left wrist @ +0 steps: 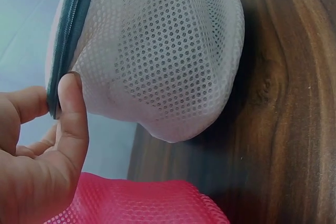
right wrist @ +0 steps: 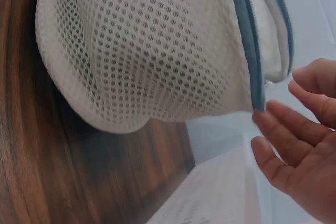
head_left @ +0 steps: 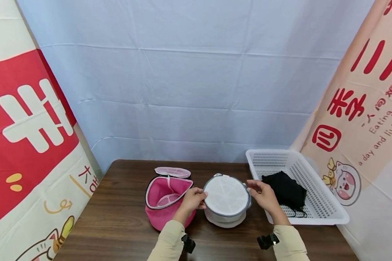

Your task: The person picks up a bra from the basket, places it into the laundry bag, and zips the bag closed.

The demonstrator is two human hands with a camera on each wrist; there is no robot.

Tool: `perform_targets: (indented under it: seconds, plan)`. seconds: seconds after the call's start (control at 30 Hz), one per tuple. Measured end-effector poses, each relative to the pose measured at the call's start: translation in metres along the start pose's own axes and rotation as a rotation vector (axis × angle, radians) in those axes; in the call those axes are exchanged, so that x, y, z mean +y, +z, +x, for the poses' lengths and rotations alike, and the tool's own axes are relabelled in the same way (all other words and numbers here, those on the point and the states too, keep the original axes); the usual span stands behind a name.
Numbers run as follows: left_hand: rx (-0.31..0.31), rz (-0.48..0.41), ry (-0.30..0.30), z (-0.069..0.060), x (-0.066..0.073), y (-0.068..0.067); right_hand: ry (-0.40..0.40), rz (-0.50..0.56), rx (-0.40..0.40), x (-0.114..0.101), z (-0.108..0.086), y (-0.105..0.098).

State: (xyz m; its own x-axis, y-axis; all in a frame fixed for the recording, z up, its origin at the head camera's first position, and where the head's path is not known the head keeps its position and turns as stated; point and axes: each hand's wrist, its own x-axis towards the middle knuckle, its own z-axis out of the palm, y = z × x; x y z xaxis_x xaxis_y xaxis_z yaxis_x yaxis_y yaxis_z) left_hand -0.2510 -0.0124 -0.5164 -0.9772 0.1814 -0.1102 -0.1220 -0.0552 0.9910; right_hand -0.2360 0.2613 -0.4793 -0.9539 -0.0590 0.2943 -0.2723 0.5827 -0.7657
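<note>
A white mesh laundry bag (head_left: pixel 227 195) with a grey-blue zip rim stands upright on the table between the hands. My left hand (head_left: pixel 193 200) pinches the zip rim (left wrist: pixel 71 35) between thumb and finger on the bag's left side. At the bag's right, my right hand (head_left: pixel 262 194) has its fingers spread and loosely bent; its fingertips (right wrist: pixel 273 114) are at the rim's edge, holding nothing. In the right wrist view the lid (right wrist: pixel 270 30) stands apart from the bag's zip edge. A pink mesh laundry bag (head_left: pixel 164 217) with its lid (head_left: pixel 173 172) folded back is beside the left hand.
To the right stands a white plastic basket (head_left: pixel 326 195) with a black cloth item (head_left: pixel 285 190) in it. Everything sits on a dark wooden table (head_left: pixel 117 217), with a pale cloth backdrop (head_left: pixel 189 90) behind and printed banners at both sides.
</note>
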Motion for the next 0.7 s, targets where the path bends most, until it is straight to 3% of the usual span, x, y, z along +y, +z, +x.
perform_targets:
  seconds: [0.1, 0.43, 0.6, 0.7]
  plan:
    - [0.006, -0.009, -0.017, 0.0, -0.001, 0.001, 0.0, -0.019, -0.045, 0.002, 0.006, 0.004]
    - [0.002, -0.025, -0.016, -0.001, 0.002, 0.002, 0.229, 0.019, -0.166, 0.004, 0.031, 0.014]
    - [-0.001, -0.011, -0.02, -0.003, 0.002, 0.003, 0.254, 0.058, -0.168, 0.006, 0.03, 0.015]
    - [-0.001, -0.001, -0.014, -0.01, 0.011, 0.004, 0.21, 0.048, -0.148, 0.009, 0.027, 0.013]
